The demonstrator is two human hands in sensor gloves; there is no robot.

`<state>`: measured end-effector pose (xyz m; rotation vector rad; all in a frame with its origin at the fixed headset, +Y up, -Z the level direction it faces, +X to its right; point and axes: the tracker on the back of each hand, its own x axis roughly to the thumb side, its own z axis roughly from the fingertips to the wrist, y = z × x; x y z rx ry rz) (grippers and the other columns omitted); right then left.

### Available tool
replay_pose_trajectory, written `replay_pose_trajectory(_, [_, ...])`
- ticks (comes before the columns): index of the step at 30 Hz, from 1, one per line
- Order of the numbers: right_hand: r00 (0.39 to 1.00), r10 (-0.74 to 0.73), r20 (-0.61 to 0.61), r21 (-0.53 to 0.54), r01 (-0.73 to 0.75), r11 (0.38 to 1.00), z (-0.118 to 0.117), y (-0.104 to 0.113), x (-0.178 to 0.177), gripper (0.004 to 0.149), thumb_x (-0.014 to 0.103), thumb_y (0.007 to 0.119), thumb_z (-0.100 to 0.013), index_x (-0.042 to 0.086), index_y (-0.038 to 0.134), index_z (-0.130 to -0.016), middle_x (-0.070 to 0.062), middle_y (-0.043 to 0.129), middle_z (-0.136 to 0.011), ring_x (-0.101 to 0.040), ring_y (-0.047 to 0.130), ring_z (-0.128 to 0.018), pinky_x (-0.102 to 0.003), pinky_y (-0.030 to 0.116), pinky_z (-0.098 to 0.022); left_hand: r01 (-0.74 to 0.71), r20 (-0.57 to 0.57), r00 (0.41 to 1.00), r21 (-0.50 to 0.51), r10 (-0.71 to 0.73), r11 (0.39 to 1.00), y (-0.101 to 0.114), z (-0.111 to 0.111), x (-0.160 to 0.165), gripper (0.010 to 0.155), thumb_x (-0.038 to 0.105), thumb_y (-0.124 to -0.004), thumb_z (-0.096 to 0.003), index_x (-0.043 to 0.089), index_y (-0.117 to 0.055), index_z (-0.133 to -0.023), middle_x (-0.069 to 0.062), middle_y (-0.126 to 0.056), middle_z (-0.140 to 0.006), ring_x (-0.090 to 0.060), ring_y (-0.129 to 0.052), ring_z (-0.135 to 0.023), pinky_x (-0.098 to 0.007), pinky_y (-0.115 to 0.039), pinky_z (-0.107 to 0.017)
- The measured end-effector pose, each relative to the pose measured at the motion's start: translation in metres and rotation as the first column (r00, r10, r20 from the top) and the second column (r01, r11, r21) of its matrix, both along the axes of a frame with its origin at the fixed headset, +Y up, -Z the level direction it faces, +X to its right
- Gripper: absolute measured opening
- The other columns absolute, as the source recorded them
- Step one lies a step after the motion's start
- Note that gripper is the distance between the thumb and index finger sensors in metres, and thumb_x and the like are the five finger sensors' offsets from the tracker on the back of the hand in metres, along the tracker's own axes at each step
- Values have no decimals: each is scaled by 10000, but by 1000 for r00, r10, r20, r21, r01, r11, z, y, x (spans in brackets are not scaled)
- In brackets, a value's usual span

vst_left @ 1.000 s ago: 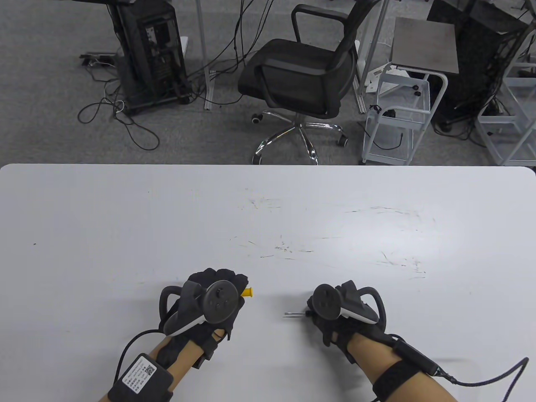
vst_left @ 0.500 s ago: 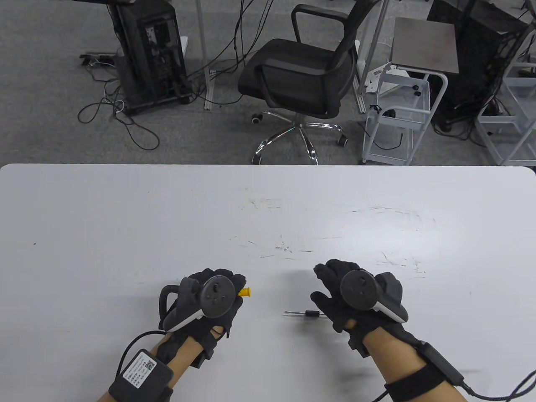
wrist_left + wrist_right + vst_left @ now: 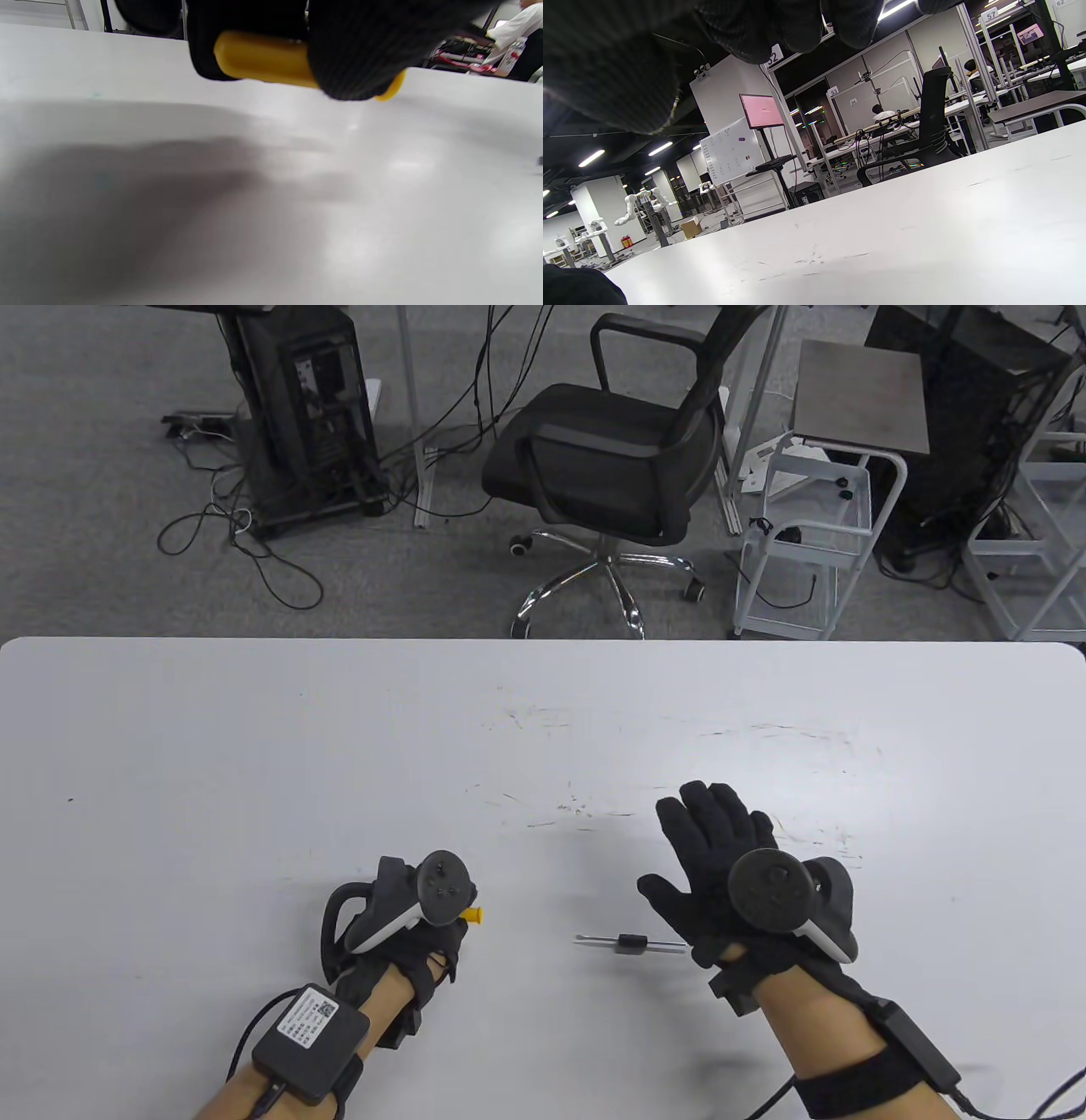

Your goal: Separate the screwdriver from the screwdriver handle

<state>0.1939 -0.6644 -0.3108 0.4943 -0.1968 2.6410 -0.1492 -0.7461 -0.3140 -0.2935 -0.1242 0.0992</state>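
The metal screwdriver shaft (image 3: 629, 943), with a black collar at its middle, lies flat on the white table (image 3: 254, 780) near the front. My right hand (image 3: 713, 857) is open above the table just right of the shaft, fingers spread, touching nothing. My left hand (image 3: 433, 920) grips the yellow screwdriver handle (image 3: 471, 914), whose tip sticks out to the right. In the left wrist view my fingers (image 3: 352, 46) wrap the yellow handle (image 3: 263, 59) just above the table. The right wrist view shows only my fingers (image 3: 780, 25) and the bare table.
Scuff marks (image 3: 577, 806) cross the table's middle. Beyond the far edge stand a black office chair (image 3: 611, 458), a white cart (image 3: 806, 534) and a computer tower (image 3: 305, 415) with floor cables.
My right hand let go of the shaft, which now lies on the table, then opened and lifted away forward and right. My left hand drew the yellow handle back toward me.
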Motion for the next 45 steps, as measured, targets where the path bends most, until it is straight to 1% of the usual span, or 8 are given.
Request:
replay_pose_trajectory(16, [1000, 19, -22, -1, -19, 1000, 0, -1, -3, 806, 594, 851, -506, 276, 462, -1136, 15, 316, -1198, -436, 322, -1144, -724, 292, -746, 93, -3, 996, -6, -93, 996, -18, -2, 4, 517, 393, -882, -450, 388, -743, -948, 24, -662, -1038, -327, -747, -900, -571, -549, -750])
replay_pose_trajectory(23, [999, 31, -27, -3, -31, 1000, 1, -1, -5, 804, 592, 851, -506, 277, 463, -1136, 16, 317, -1199, -437, 324, -1144, -724, 291, -746, 99, -2, 995, -1, -99, 995, -20, -1, 6, 524, 396, -880, -451, 388, -730, -952, 27, -668, -1034, -325, -752, -897, -569, -553, -749])
replay_pose_trajectory(27, [999, 29, -27, -1, -29, 1000, 1, -1, -4, 803, 590, 853, -506, 278, 463, -1135, 19, 319, -1199, -437, 324, -1144, -724, 290, -747, 105, 2, 994, -16, -105, 994, -18, -2, 5, 575, 414, -884, -447, 380, -692, -987, 26, -638, -1056, -327, -734, -917, -577, -535, -758])
replay_pose_trajectory(31, [999, 30, -31, 0, -30, 1000, 1, -1, -5, 805, 591, 853, -506, 275, 465, -1136, 19, 319, -1199, -436, 324, -1144, -725, 291, -746, 76, -18, 997, -22, -76, 997, -2, 0, 1, 659, 487, -886, -429, 363, -627, -1023, 24, -564, -1097, -336, -679, -969, -592, -490, -775])
replay_pose_trajectory(35, [999, 37, -38, 12, -36, 999, 2, 1, -6, 805, 594, 851, -507, 276, 464, -1136, 19, 318, -1199, -435, 323, -1144, -725, 291, -746, -16, -39, 999, 61, 18, 998, 27, 5, -10, 688, 575, -827, -424, 360, -600, -1037, 20, -525, -1121, -351, -633, -1025, -594, -488, -778])
replay_pose_trajectory(37, [998, 41, -40, 13, -40, 999, 3, 0, -7, 804, 595, 850, -507, 278, 463, -1136, 18, 320, -1199, -435, 324, -1144, -724, 292, -746, -100, -52, 993, 115, 106, 988, 42, 8, -19, 709, 605, -796, -426, 355, -575, -1052, 19, -501, -1134, -362, -601, -1055, -593, -495, -777])
replay_pose_trajectory(41, [998, 49, -40, 6, -48, 999, 3, -2, -8, 808, 600, 847, -507, 274, 462, -1137, 20, 318, -1199, -435, 321, -1144, -724, 290, -745, -208, -50, 974, 190, 221, 960, 62, 13, -35, 762, 634, -773, -424, 354, -508, -1081, 21, -435, -1161, -382, -506, -1116, -606, -482, -783])
replay_pose_trajectory(45, [998, 54, -36, 0, -54, 999, 3, -4, -8, 806, 606, 841, -509, 276, 460, -1138, 19, 314, -1200, -435, 317, -1145, -724, 286, -745, -238, -44, 965, 260, 258, 936, 77, 18, -45, 815, 660, -764, -416, 368, -437, -1103, 40, -357, -1183, -391, -375, -1161, -632, -414, -798])
